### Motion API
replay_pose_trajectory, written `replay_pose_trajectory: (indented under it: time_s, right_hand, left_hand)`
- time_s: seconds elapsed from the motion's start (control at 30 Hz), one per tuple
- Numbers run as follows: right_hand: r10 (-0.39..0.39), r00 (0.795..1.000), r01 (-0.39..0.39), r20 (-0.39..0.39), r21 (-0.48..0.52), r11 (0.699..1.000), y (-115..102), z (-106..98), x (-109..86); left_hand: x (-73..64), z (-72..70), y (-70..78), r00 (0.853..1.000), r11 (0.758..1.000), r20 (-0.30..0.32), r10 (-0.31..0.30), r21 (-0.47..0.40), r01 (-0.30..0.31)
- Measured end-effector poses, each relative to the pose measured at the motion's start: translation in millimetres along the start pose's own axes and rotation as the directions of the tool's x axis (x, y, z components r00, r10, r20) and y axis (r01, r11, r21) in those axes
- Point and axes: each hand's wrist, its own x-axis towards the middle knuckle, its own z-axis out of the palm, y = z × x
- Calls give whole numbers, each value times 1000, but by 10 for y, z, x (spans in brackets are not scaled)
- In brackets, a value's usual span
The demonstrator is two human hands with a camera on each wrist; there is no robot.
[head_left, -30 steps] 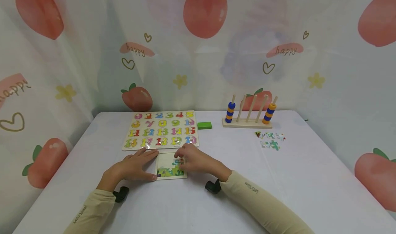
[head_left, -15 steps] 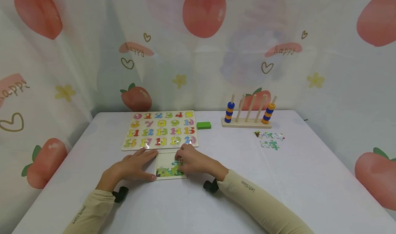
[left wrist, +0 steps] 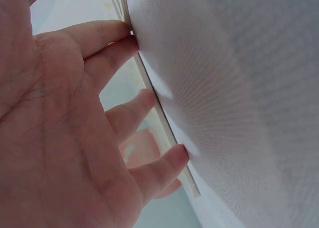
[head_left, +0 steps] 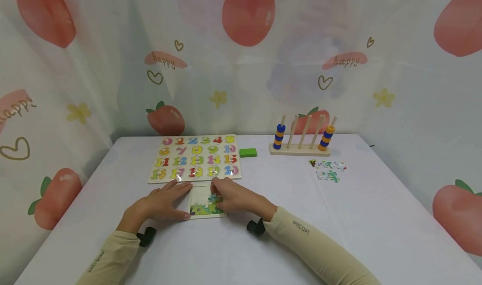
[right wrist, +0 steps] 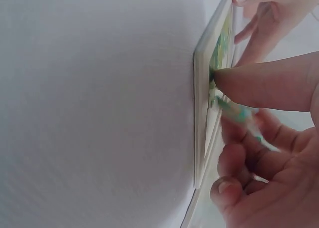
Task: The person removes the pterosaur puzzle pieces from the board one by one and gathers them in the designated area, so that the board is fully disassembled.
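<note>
A small framed jigsaw puzzle board [head_left: 199, 194] lies on the table, its near rows filled with green pieces and its far part bare. My left hand [head_left: 165, 201] rests at the board's left edge, fingers spread; in the left wrist view its fingertips [left wrist: 180, 153] touch the table along a board's edge. Over the right half of the board, my right hand [head_left: 234, 196] holds a teal-and-white jigsaw piece [right wrist: 238, 112], blurred and tilted in the right wrist view. The right thumb [right wrist: 259, 83] reaches down to the pieces inside the frame. The curled right fingers partly hide the held piece.
Behind the puzzle lies a number board [head_left: 196, 178]. A green block [head_left: 248, 152] sits to its right. Further right stands a bead rack [head_left: 300, 151] with upright pegs. In front of the rack are several loose jigsaw pieces [head_left: 328, 176]. A patterned curtain [head_left: 241, 88] closes off the back.
My right hand has shifted slightly left over the puzzle board, carrying the jigsaw piece along. My left hand keeps its place at the board's edge.
</note>
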Motion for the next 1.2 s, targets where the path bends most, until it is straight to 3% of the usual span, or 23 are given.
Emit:
replay_pose_trajectory:
  time_s: [0.23, 0.73, 1.2]
  right_hand:
    - [-19, 1000, 19, 17, 45, 999, -19, 25, -20]
    - [-32, 989, 43, -143, 72, 996, -20, -42, -118]
    - [-10, 984, 49, -180, 211, 976, 41, -160, -374]
  left_hand:
    - [-2, -12, 2, 1000, 1000, 5, -3, -15, 3]
    - [0, -4, 8, 1000, 1000, 8, -19, -4, 19]
    - [-8, -2, 14, 1000, 1000, -2, -9, 3, 9]
